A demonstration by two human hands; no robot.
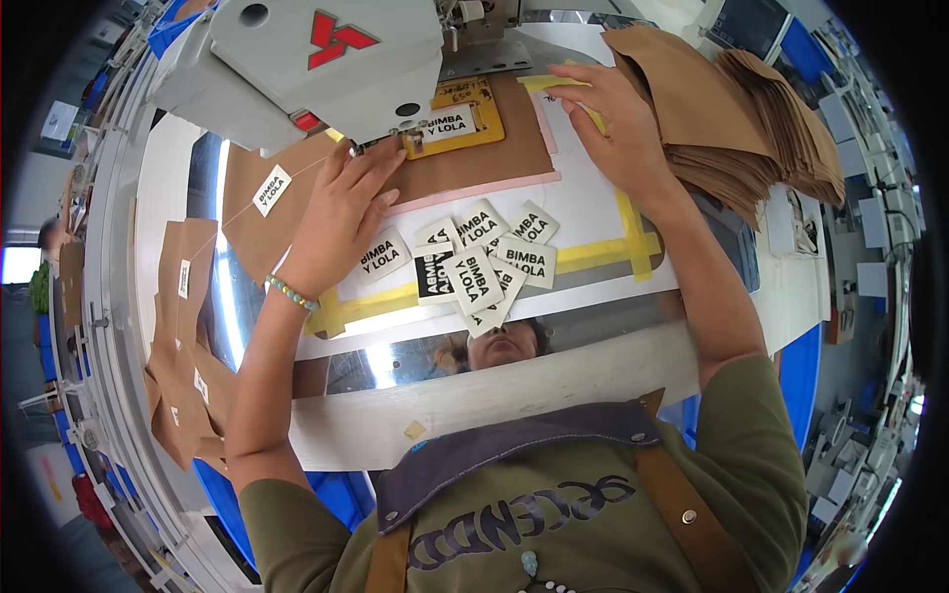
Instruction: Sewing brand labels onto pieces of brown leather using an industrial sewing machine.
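A brown paper piece [474,168] lies under the sewing machine head [297,49]. On it a yellow template [455,143] frames a white printed label [447,121] beside the presser foot. My left hand [348,208] rests with fingers extended at the paper's left part, just left of the foot. My right hand [618,128] is open over the white board's [583,198] upper right, its fingertips near a strip of yellow tape. A loose pile of printed labels [474,282], mostly white, lies on the board below the brown piece.
A stack of brown paper pieces [722,128] lies at the right. Brown pieces with labels [183,346], linked by thread, hang at the left edge. A reflective strip [400,361] crosses the table's front. Blue bins [796,385] stand below. A distant person [49,237] is at far left.
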